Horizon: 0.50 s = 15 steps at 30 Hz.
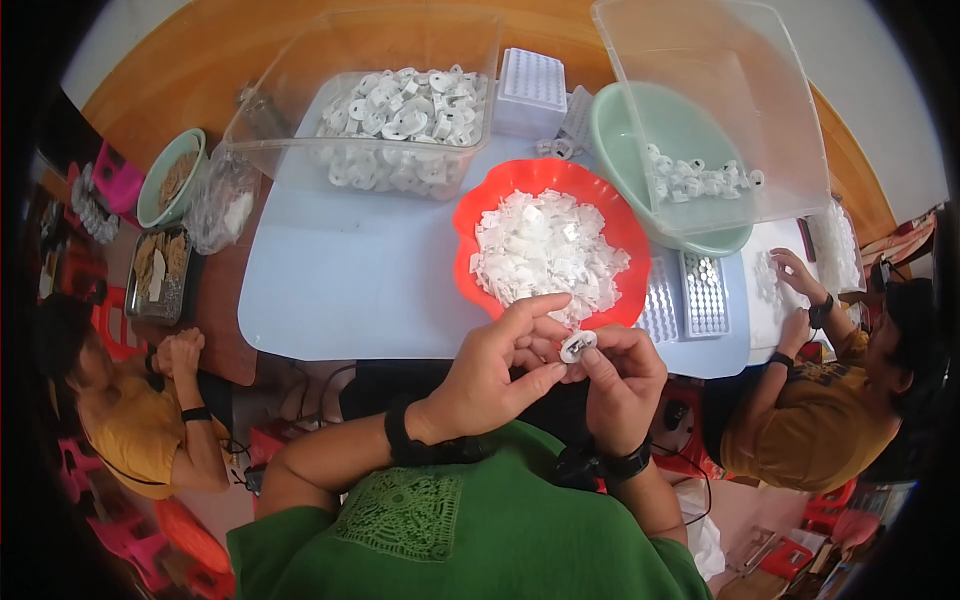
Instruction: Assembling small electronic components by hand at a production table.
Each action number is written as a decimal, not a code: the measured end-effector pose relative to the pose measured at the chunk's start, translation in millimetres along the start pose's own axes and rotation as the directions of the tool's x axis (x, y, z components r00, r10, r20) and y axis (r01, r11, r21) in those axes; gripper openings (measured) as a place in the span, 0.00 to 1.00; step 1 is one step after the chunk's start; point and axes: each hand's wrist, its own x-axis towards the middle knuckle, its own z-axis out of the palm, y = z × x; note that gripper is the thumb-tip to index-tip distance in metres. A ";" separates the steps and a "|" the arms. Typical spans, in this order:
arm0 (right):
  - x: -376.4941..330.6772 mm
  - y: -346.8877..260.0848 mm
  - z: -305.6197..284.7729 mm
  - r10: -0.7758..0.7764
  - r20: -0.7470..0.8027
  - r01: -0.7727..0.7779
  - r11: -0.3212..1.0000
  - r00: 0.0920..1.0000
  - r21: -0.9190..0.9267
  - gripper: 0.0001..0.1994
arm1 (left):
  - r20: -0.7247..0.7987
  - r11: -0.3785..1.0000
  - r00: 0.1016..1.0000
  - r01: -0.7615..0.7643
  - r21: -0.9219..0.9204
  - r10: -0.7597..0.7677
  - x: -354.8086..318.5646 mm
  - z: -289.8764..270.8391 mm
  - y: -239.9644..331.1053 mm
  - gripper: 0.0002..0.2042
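Observation:
A small round white plastic part (577,346) with a dark centre is held up in front of me, just off the near rim of a red scalloped bowl (465,262). My right hand (622,385) pinches it between thumb and fingers. From the other side my left hand (498,368) reaches in, its thumb and fingers apart and the tips close to the part; whether they touch it I cannot tell. Small white flat pieces (545,250) fill the red bowl. Many similar round white parts (405,115) lie heaped in a clear plastic bin (245,140) at the far left.
Right of the red bowl stands a green basin (625,150) with white parts, a clear bin (720,60) tilted over it. A white tray (706,310) of small round pieces lies nearer me. Stacked trays (530,95) stand behind. Co-workers (140,400) sit at both sides.

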 end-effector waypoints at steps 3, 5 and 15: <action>3.5 -0.4 -8.8 0.189 0.055 -0.196 0.958 0.981 0.209 0.07 | 0.023 0.995 0.998 0.057 0.076 -0.059 -0.7 -6.0 0.6 0.27; 5.1 1.0 -13.1 0.216 0.102 -0.237 0.919 0.971 0.315 0.07 | 0.023 0.983 0.998 0.055 0.175 -0.060 -0.5 -4.2 7.3 0.26; 6.4 5.1 -17.4 0.304 0.363 -0.469 0.668 0.881 0.577 0.07 | 0.036 0.915 0.986 -0.164 0.368 0.162 9.7 1.5 5.1 0.14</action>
